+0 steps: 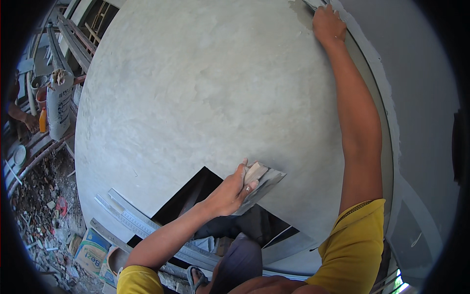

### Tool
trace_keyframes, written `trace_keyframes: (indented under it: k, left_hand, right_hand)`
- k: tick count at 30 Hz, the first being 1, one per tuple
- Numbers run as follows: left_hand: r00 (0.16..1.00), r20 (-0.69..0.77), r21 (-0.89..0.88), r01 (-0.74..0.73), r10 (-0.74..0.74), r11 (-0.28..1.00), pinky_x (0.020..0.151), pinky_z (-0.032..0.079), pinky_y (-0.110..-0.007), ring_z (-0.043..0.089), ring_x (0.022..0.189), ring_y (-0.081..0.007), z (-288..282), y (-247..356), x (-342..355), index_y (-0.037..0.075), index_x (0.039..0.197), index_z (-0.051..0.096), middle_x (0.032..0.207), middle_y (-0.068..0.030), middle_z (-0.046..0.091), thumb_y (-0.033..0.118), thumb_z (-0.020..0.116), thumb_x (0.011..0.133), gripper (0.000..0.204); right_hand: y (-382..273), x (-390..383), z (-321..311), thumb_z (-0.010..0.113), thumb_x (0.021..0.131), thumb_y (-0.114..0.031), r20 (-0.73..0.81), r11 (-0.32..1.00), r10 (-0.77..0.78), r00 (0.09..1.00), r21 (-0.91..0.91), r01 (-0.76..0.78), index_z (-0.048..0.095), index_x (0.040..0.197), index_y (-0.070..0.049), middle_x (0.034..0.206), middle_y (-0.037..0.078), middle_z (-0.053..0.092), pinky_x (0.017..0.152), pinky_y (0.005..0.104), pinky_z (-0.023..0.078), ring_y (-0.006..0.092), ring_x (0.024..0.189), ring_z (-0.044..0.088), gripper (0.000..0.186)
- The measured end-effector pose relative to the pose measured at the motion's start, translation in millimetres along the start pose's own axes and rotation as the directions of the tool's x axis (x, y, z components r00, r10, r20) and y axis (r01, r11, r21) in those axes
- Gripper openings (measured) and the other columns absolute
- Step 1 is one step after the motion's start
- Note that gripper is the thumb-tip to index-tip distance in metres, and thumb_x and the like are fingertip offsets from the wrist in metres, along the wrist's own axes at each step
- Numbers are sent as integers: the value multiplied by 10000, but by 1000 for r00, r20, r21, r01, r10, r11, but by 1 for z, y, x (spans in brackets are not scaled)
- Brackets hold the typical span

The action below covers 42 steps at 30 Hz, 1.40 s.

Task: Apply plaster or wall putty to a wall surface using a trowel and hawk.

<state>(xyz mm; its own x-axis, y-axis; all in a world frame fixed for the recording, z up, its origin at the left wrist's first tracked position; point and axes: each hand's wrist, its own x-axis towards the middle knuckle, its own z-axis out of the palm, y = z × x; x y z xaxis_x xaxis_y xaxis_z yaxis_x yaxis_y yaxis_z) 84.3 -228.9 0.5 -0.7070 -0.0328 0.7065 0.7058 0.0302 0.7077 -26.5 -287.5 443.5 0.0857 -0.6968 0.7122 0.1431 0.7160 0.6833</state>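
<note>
While the left hand [230, 193] grips a trowel [259, 183] against the grey wall [196, 98], the right hand [327, 23] clutches a blade at the wall's top edge; smoothing seems underway, next needing even pressure.

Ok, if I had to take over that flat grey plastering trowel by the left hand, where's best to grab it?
Grip the pale handle of the flat grey plastering trowel, coming from the lower left as the left hand does. The blade lies flat against the grey plastered wall, so probably only the raised handle gives fingers room to wrap.
</note>
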Motion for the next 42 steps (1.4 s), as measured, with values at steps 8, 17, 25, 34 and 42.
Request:
trace_keyframes:
  k: [8, 17, 25, 34, 42]
  left_hand:
    - [997, 28, 11, 66, -67, 998, 970, 416, -467, 557, 1112, -478, 4, 4, -3, -115, 1253, 294, 1149, -407, 522, 351, 433, 1030, 535]
    - [1000, 21, -4, 19, -19, 1000, 887, 446, -466, 600, 987, -444, 10, 17, -4, -54, 1166, 331, 1010, -351, 560, 389, 417, 1033, 471]
    - [1000, 3, -8, -2, 2, 1000, 834, 452, -456, 597, 913, -407, 16, 16, -3, -44, 1124, 353, 934, -309, 551, 406, 420, 1029, 465]
    - [999, -28, 2, -17, 17, 1000, 783, 448, -435, 576, 848, -345, 10, 21, -6, -27, 1079, 361, 874, -258, 525, 429, 428, 1021, 464]
    - [999, -36, -9, -12, 12, 1000, 780, 448, -431, 571, 841, -345, 9, 21, -9, -22, 1074, 363, 875, -257, 518, 433, 428, 1020, 463]
  right_hand:
    - [-68, -79, -44, 490, 904, -97, 121, 946, -319, 940, 109, 307, 613, 1085, -27, 1160, 134, 589, 808, 492, 545, 342, 1101, 596, 230]
    - [20, -35, -12, 408, 968, -124, -72, 994, 89, 993, 75, -83, 618, 1159, 36, 1322, 209, 555, 990, 477, 445, 357, 1208, 542, 326]
    - [5, -48, 3, 471, 936, -133, 44, 997, 29, 999, 70, -32, 614, 1135, 3, 1249, 155, 562, 892, 468, 479, 320, 1173, 547, 281]
    - [-13, -104, -30, 557, 881, -114, -49, 972, -233, 971, 23, 234, 628, 1053, -33, 1127, 118, 588, 767, 435, 543, 276, 1080, 597, 203]
    - [49, -56, 6, 510, 948, -152, 31, 991, 77, 997, -108, -73, 606, 1117, -45, 1186, 99, 566, 824, 452, 539, 289, 1136, 583, 222]
